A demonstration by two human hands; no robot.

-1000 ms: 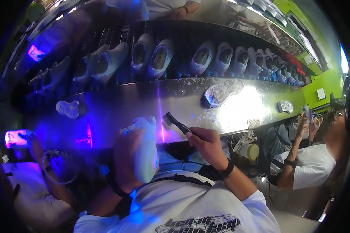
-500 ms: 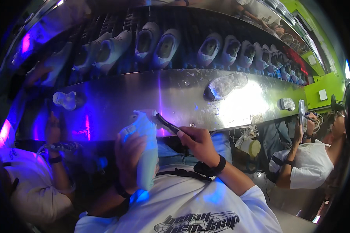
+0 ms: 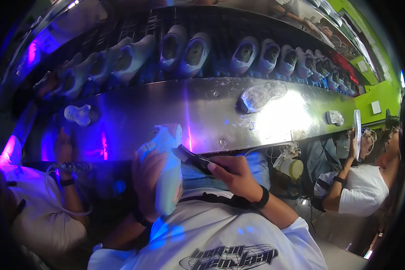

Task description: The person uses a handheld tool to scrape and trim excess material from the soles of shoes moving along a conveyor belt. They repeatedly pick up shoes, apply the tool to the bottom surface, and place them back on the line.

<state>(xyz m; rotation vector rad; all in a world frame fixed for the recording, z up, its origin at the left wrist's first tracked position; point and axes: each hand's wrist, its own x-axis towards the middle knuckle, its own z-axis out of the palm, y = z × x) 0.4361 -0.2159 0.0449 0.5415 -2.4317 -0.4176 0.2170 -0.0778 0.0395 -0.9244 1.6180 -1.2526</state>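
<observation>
Under blue-violet light, my left hand (image 3: pixel 149 175) is closed round a pale shoe (image 3: pixel 168 189) and holds it upright in front of my body, its sole edge turned to the right. My right hand (image 3: pixel 235 172) grips the handle of a black brush (image 3: pixel 195 159). The brush's bristled head lies at the right side of the shoe, touching it or very close; I cannot tell which. Fingers of my left hand behind the shoe are hidden.
A metal bench (image 3: pixel 148 108) runs across in front of me, bearing a whitish sole-shaped pad (image 3: pixel 263 95) and smaller pale blocks. Beyond it stands a row of shoes (image 3: pixel 195 51) on a dark conveyor. Co-workers sit left (image 3: pixel 45 202) and right (image 3: pixel 362 189); a pale tub (image 3: pixel 292 168) is below.
The brush has moved down along the shoe's right side, with my right hand lower. The shoe has risen and turned slightly. Shoes on the conveyor have shifted a little right.
</observation>
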